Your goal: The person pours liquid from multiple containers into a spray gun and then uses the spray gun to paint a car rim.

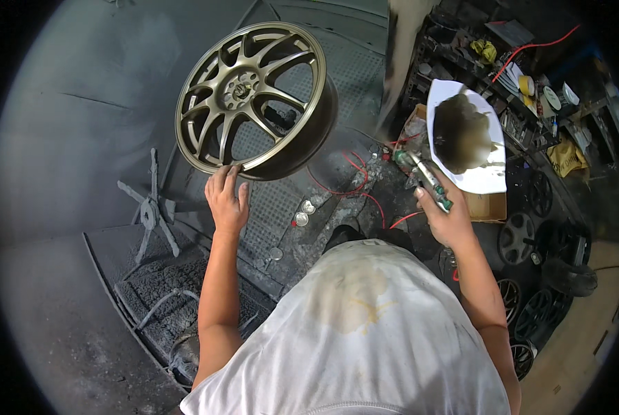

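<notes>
A bronze multi-spoke car wheel rim (216, 104) sits raised and tilted in front of me, at the upper left of the head view. My left hand (226, 204) is at its near lower edge. The fingertips touch the rim's lip, with the fingers stretched out and the thumb apart. On the right, my right hand (449, 216) is closed around a spray gun (427, 181), whose green-tinted head points away from me. Just beyond the gun stands a white sheet (486, 176) with a large dark paint stain. Whatever supports the wheel is mostly hidden beneath it.
A cardboard box (488, 207) is under the sheet. Red hose (373, 200) loops over the grimy floor, near small round lids (302, 218). A dusty star-shaped stand (149, 211) is at left. Cluttered shelves (517, 76) and several wheel covers (515, 238) line the right.
</notes>
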{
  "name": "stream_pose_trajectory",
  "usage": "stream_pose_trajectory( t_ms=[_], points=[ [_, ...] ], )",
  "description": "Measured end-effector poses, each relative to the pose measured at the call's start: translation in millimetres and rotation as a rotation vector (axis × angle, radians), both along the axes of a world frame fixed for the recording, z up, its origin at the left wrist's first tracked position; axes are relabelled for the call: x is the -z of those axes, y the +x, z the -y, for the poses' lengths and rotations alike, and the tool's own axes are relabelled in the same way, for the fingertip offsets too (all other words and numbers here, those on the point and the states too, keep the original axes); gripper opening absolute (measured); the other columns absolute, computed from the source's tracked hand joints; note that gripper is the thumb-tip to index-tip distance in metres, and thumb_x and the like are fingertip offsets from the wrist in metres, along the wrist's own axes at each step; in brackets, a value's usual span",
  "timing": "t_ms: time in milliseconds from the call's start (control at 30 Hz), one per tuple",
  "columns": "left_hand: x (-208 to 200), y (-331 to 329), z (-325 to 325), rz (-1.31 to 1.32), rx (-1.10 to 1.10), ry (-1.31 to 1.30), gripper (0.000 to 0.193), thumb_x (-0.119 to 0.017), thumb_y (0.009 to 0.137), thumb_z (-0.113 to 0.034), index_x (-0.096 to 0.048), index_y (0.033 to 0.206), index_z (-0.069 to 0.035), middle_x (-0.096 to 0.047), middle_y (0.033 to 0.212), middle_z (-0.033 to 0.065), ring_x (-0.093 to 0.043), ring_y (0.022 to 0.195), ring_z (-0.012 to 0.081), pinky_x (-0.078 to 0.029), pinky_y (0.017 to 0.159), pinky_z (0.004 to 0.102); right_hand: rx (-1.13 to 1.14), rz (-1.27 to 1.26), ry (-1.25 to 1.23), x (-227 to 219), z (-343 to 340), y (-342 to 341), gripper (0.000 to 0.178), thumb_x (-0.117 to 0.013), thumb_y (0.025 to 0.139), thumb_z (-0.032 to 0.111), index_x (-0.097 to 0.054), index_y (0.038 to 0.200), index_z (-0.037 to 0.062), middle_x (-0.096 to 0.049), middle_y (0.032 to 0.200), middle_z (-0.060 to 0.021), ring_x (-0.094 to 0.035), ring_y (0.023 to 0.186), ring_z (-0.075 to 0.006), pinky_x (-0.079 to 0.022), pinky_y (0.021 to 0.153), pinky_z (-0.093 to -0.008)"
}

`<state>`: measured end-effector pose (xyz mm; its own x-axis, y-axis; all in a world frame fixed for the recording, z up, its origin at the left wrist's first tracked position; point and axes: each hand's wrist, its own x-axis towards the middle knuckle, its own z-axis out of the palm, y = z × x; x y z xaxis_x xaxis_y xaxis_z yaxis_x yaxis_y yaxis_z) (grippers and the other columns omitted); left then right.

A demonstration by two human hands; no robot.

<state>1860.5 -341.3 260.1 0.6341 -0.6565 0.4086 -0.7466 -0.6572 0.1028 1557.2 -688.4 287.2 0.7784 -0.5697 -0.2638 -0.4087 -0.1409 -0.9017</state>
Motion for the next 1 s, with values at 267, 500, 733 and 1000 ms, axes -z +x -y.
stream_pose_trajectory(
  t_ms=[267,500,733,1000],
  points=[
    [-1,5,-6,-0.002,0.02,0.02,0.042,-0.064,0.089,-0.023,-0.063,0.129,-0.008,-0.06,0.129,0.0125,-0.053,0.124,0.0345,-0.035,0.111,0.0496,-0.428,-0.078,0.221,6,-35,-5,0.047,-0.07,0.094,0.032,-0.062,0.13,0.0027,-0.07,0.098,-0.0135,-0.067,0.092,-0.0255,-0.051,0.088,-0.0363],
    [-7,33,-32,-0.053,0.075,0.064,0.04,-0.063,0.089,-0.02,-0.063,0.127,-0.007,-0.059,0.13,0.0134,-0.052,0.124,0.036,-0.035,0.112,0.0504,-0.163,-0.063,-0.068,7,-3,-15,0.038,-0.07,0.095,0.032,-0.069,0.117,0.0015,-0.07,0.114,-0.0208,-0.065,0.109,-0.0373,-0.048,0.096,-0.0416],
    [-18,74,-69,-0.093,0.13,0.159,0.036,-0.053,0.096,-0.022,-0.064,0.126,-0.007,-0.06,0.132,0.0149,-0.052,0.127,0.0377,-0.034,0.113,0.0488,0.018,0.013,-0.161,-15,14,-23,0.035,-0.071,0.095,0.031,-0.072,0.115,0.0025,-0.073,0.102,-0.0157,-0.068,0.096,-0.0251,-0.05,0.09,-0.0372],
    [-37,108,-81,0.015,-0.011,0.284,0.031,-0.049,0.102,-0.022,-0.065,0.123,-0.007,-0.062,0.131,0.0124,-0.052,0.131,0.0339,-0.033,0.115,0.049,-0.434,0.276,0.001,-59,-26,-40,0.046,-0.07,0.095,0.013,-0.058,0.137,-0.0029,-0.07,0.107,-0.0098,-0.066,0.1,-0.0152,-0.053,0.089,-0.0314]
  ],
)
